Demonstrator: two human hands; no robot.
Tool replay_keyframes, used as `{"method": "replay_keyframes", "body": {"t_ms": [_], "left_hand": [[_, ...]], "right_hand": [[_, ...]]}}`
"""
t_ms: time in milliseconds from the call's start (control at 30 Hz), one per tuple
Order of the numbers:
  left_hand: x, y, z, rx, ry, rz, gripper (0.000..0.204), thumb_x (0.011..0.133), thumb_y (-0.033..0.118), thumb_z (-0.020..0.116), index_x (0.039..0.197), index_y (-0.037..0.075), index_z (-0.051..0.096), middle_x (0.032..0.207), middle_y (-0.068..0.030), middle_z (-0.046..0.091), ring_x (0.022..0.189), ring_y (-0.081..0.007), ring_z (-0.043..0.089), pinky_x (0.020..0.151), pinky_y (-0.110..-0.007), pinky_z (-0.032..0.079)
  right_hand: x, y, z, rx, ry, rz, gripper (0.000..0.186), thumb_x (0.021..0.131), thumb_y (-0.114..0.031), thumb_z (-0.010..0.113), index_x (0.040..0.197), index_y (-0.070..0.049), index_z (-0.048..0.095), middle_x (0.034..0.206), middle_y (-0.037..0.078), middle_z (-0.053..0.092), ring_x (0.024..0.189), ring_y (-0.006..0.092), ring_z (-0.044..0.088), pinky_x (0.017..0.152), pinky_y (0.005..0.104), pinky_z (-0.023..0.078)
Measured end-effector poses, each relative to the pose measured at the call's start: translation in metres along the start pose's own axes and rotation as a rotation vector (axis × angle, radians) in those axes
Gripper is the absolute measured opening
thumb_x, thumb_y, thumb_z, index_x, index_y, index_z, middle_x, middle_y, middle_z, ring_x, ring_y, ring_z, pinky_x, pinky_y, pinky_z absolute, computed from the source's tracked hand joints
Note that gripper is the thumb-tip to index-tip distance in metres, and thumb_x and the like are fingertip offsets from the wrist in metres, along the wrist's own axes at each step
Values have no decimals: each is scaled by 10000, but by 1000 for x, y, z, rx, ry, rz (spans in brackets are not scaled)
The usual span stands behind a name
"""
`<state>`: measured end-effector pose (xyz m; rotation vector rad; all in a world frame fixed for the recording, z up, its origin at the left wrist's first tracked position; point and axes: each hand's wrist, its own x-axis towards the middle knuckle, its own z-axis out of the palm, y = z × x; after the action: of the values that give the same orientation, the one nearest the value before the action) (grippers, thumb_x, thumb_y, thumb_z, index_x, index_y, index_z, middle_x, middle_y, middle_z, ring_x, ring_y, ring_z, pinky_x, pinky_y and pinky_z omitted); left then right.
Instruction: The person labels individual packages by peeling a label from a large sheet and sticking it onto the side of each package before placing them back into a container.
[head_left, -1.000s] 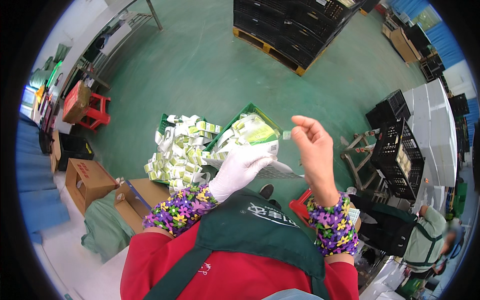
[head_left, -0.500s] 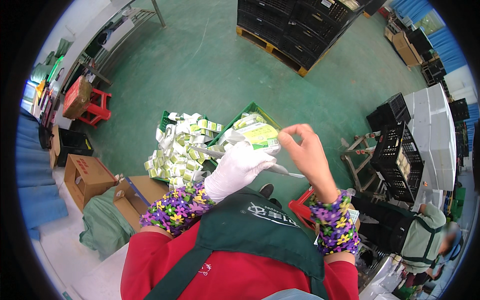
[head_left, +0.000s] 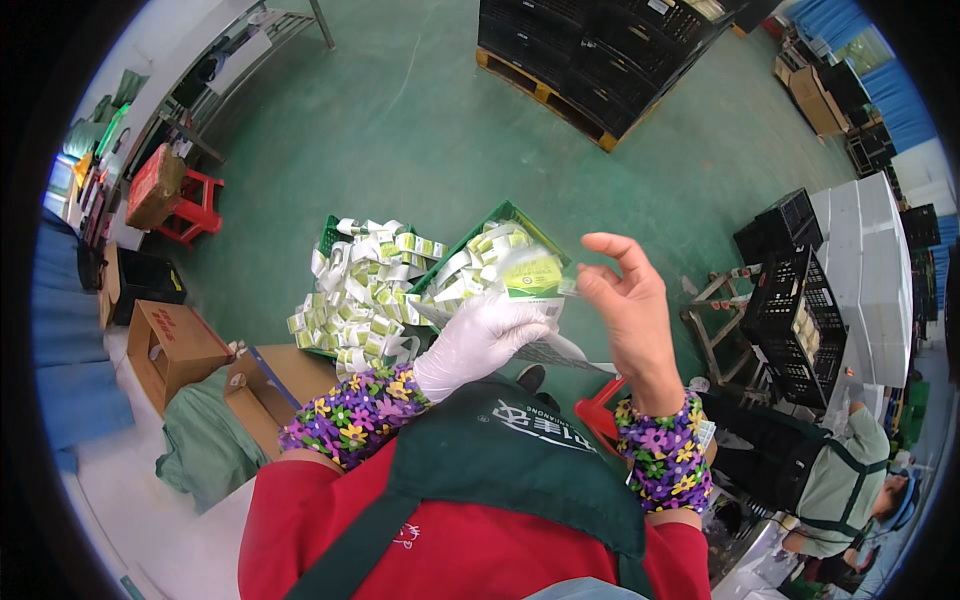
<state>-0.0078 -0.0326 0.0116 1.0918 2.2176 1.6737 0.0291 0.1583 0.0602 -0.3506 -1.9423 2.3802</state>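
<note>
My left hand (head_left: pixel 485 335), in a white glove, is closed on a green-and-white labelled packet (head_left: pixel 532 275) with a clear, glossy surface. A thin greyish-white sheet (head_left: pixel 560 352) sticks out below the same hand toward the right. My bare right hand (head_left: pixel 630 305) is beside the packet's right edge, index finger bent and apart from the thumb. Its fingertips are close to the packet's clear corner; whether they touch it I cannot tell. Under and beyond my hands stands a green crate (head_left: pixel 535 228) holding similar packets. Left of it, another green crate (head_left: pixel 330 236) is heaped with green-and-white packets (head_left: pixel 365 290) and white strips.
Cardboard boxes (head_left: pixel 175 350) and a green cloth sack (head_left: pixel 208 440) lie at the left. A red stool (head_left: pixel 195 212) stands farther back. Black crates on a wooden pallet (head_left: pixel 545 95) are ahead. At right are a black crate (head_left: pixel 795 325) on a stand and another person (head_left: pixel 840 470).
My right hand has shifted slightly right, away from the packet, its index finger lifting. The packet has tilted in my left hand, and the sheet below shows more.
</note>
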Motion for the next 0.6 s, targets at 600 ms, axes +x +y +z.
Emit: {"method": "replay_keyframes", "body": {"t_ms": [600], "left_hand": [[4, 0, 0, 227, 19, 266, 122, 895, 166, 678, 953, 74, 734, 806, -104, 685, 743, -262, 651, 712, -368, 506]], "right_hand": [[10, 31, -7, -273, 0, -22, 227, 900, -112, 621, 1093, 5, 593, 1027, 98, 613, 888, 149, 578, 848, 299, 471]]}}
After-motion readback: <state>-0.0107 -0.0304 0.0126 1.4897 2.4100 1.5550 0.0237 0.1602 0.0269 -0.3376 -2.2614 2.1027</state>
